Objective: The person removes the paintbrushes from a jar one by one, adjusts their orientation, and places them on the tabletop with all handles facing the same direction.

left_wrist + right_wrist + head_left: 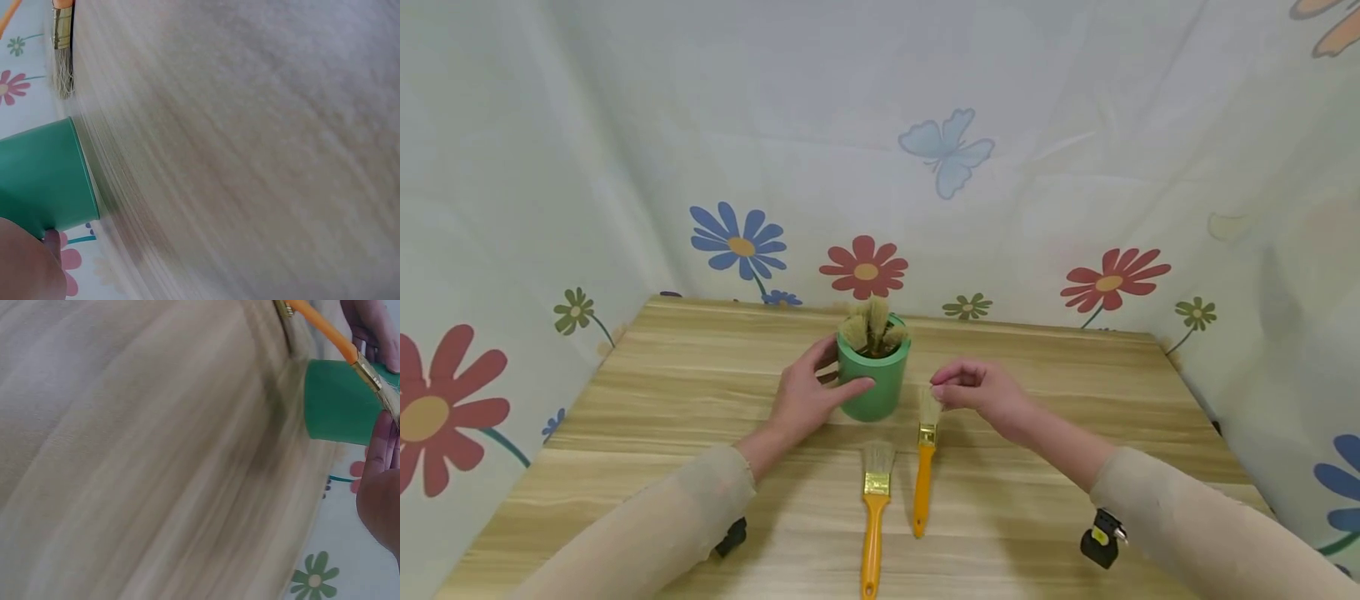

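Observation:
A green cup (874,387) stands on the wooden table with several paintbrushes (872,325) in it, bristles up. My left hand (808,387) holds the cup from its left side, thumb across the front and fingers toward the back. Right of the cup, my right hand (988,396) pinches a paintbrush (922,483) by its bristle end; its orange handle hangs down toward me. In the right wrist view this brush (331,330) appears raised off the table. Another, wider paintbrush (872,525) lies in front of the cup, bristles pointing away from me.
The wooden table (700,367) ends at a pale curtain (1037,225) printed with flowers and a butterfly, which also runs along both sides. Black wrist devices sit under both sleeves, the right one (1101,540) showing more fully.

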A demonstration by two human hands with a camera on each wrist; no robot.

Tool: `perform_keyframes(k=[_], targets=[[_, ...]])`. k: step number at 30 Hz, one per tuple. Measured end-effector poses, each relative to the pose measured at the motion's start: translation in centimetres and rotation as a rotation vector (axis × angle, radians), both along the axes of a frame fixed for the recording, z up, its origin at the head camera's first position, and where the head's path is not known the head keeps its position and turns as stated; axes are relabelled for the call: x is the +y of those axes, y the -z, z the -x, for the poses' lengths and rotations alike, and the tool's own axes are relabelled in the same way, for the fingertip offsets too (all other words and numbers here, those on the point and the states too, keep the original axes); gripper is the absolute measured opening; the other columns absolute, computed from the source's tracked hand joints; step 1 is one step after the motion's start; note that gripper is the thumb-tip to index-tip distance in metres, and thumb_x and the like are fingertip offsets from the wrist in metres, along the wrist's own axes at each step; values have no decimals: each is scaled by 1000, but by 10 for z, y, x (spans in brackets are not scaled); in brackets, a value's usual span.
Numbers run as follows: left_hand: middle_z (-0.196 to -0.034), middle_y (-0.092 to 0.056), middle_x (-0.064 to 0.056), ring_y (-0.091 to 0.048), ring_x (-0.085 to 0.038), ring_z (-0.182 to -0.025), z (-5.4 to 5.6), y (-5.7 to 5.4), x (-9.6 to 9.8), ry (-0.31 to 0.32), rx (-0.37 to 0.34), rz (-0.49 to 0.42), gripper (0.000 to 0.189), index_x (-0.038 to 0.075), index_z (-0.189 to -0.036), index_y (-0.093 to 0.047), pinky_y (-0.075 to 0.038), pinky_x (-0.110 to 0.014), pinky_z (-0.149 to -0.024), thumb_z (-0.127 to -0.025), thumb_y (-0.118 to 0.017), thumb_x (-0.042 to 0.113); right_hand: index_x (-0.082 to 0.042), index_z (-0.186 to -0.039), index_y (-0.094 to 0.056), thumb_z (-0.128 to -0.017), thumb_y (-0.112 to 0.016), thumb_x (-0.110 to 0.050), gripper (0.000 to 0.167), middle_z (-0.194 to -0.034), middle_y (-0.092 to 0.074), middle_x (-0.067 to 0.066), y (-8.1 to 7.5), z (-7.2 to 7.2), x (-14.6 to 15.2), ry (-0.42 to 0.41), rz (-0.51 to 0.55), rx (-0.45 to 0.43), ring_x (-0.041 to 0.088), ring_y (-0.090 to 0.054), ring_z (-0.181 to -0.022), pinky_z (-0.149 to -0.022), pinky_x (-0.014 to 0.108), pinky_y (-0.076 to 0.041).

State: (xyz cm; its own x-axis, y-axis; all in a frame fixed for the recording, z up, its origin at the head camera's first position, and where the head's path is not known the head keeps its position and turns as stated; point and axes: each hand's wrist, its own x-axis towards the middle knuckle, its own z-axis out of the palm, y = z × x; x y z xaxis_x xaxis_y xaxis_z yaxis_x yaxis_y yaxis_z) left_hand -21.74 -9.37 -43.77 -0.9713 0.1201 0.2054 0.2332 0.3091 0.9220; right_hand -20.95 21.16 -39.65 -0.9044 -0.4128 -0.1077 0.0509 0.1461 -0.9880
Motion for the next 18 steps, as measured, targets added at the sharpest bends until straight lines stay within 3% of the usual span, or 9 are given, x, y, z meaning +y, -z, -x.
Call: perform_keyframes(k=[8, 15, 18], targets=[[-149, -63, -2, -61, -26, -136, 0, -2, 0, -2, -6, -2, 83, 26, -155, -55, -57, -48, -109, -84, -93, 42, 9, -116, -71, -99, -75, -2, 21, -97, -76, 1, 14, -7, -2, -22, -77, -30, 13, -70, -88, -93, 41, -64], [-150, -62, -2, -60, -26, -137, 0, -2, 0, 1, -5, 3, 83, 26, -156, -54, -57, -48, -109, -85, -92, 44, 8, -110, -73, -96, -78, -2, 18, -95, -76, 7, 23, -13, -3, -60, -157, 34, 14, -70, -84, -81, 30, -65], [-149, -62, -2, -60, -26, -137, -1, -2, 0, -1, -8, 2, 83, 26, -156, -54, -57, -48, -109, -84, -92, 45, 8, -109, -72, -96, -78, -1, 17, -94, -75, 7, 29, -16, -3, -73, -163, 36, 15, -70, -84, -81, 31, -66]])
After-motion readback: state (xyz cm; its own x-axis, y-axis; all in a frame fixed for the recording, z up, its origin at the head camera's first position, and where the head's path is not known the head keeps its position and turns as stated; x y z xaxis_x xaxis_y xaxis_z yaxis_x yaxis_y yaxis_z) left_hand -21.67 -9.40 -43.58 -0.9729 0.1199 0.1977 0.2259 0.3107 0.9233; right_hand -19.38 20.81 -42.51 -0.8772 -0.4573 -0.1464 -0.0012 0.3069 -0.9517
